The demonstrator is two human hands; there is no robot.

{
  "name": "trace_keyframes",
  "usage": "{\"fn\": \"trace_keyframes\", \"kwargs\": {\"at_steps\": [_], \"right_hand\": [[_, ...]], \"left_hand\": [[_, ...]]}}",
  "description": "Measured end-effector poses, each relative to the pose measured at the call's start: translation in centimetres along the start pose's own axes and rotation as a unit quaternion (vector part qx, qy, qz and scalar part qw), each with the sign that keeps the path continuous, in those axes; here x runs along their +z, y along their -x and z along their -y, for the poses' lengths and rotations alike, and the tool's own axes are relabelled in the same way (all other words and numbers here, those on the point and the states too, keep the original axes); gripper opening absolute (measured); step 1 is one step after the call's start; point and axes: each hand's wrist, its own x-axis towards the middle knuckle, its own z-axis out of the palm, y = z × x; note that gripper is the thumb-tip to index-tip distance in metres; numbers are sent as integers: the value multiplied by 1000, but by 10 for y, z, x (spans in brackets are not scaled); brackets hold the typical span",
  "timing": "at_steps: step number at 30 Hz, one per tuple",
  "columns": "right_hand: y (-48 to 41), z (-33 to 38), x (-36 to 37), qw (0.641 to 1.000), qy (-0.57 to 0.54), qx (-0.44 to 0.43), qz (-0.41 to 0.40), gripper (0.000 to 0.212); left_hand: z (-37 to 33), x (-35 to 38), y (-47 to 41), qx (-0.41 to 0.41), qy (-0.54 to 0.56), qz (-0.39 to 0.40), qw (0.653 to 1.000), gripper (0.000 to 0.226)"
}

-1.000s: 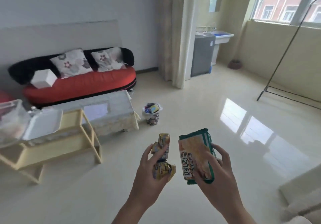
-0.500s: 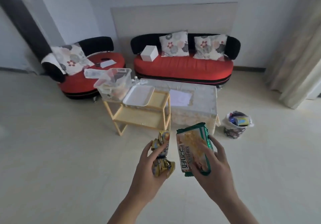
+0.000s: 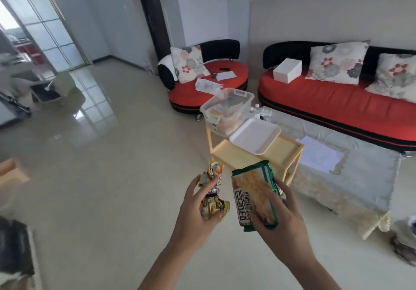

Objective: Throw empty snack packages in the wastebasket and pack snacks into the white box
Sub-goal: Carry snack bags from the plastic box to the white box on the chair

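White box [image 3: 287, 70] is sitting at the left end of the long red sofa [image 3: 337, 102]. Nearer me, a pale wooden trolley [image 3: 238, 154] is carrying a clear plastic bin [image 3: 225, 107] of snacks, and the wastebasket [image 3: 404, 248] is showing, blurred, at the far right edge. My right hand [image 3: 286, 220] is gripping a green cracker packet [image 3: 252, 190] upright, thumb across its front. My left hand [image 3: 193, 213] is clutching a crumpled yellow wrapper [image 3: 213, 206] just beside it.

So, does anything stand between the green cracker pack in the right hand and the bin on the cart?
Nothing visible does. The right hand grips the cracker pack in open air; the clear bin stands uncovered, its white lid beside it on the yellow cart.
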Motion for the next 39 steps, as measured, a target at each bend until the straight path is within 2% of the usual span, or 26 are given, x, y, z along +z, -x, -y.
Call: {"fn": "trace_keyframes", "kwargs": {"at_steps": [5,11,22,30,39], "right_hand": [[-64,-2,42,999,-2,-27,31,77],[-143,-1,97,998,26,-17,59,72],[-276,6,176,999,15,36,5,73],[-354,-28,215,997,5,71,-20,72],[-474,-102,256,996,-15,89,-20,72]], "left_hand": [[37,-21,-53,-34,16,-26,999,83],[82,-54,-141,-45,50,-24,997,82],[131,-110,-313,4,49,34,998,85],[157,-99,-416,24,50,70,996,83],[187,-58,-556,-2,26,93,995,83]]}}
